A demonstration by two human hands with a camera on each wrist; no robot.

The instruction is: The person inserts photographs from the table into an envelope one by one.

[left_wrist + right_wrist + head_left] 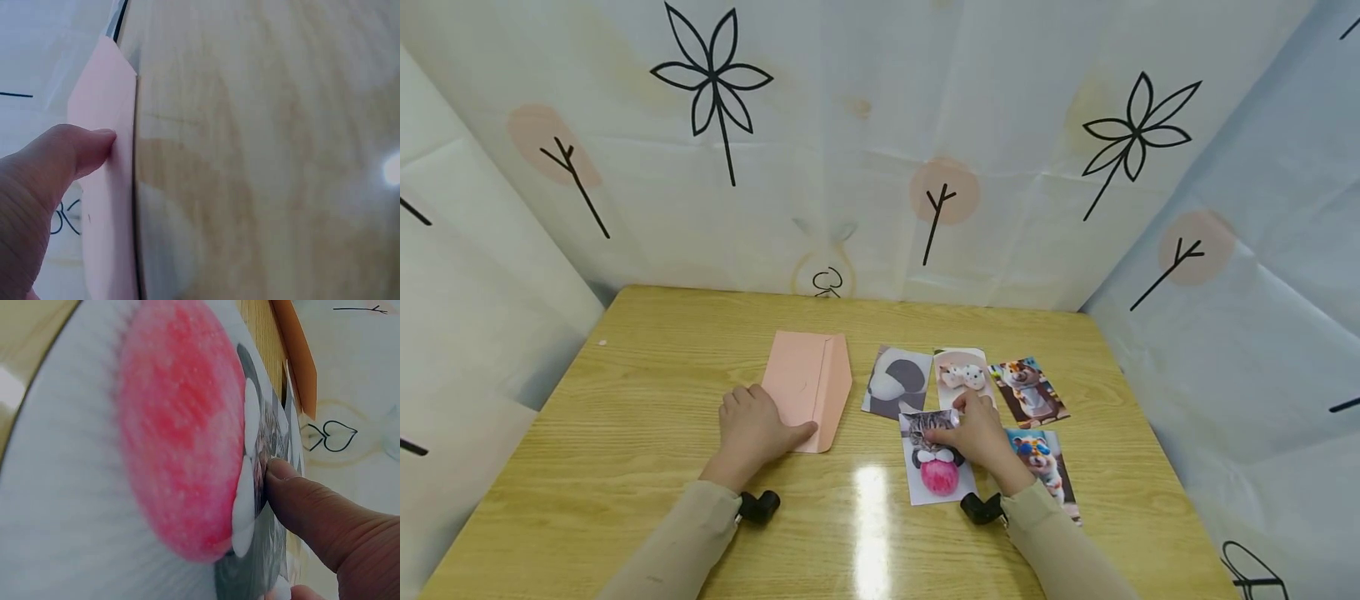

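"As the two hands are well apart, start on the left: what does the left hand (752,429) touch?"

"It touches the pink envelope (797,375), which lies on the wooden table (587,467). The thumb is spread over the envelope's lower part and presses the paper, while the bent fingers sit at its left edge. Whether they grip it from beneath, I cannot tell."

"And the right hand (981,442)?"

"It pinches the cat card (940,479), printed with a tabby and a bright pink ball, near the upper right corner. The thumb lies on the printed face."

"What else is around?"

"Right of the envelope comes a grey card (895,379) with round shapes, its lower corner close against the cat card. Next to it is a spotted-animal card (958,375), then a hamster card (1030,392) lying askew, with a sunglasses card (1048,471) nearer the person."

"Anything in the way?"

"The right hand hides the lower edge of the spotted-animal card, and the right wrist and sleeve (1060,542) cover part of the sunglasses card. Behind the table hangs a white cloth (850,142) with line-drawn flowers."
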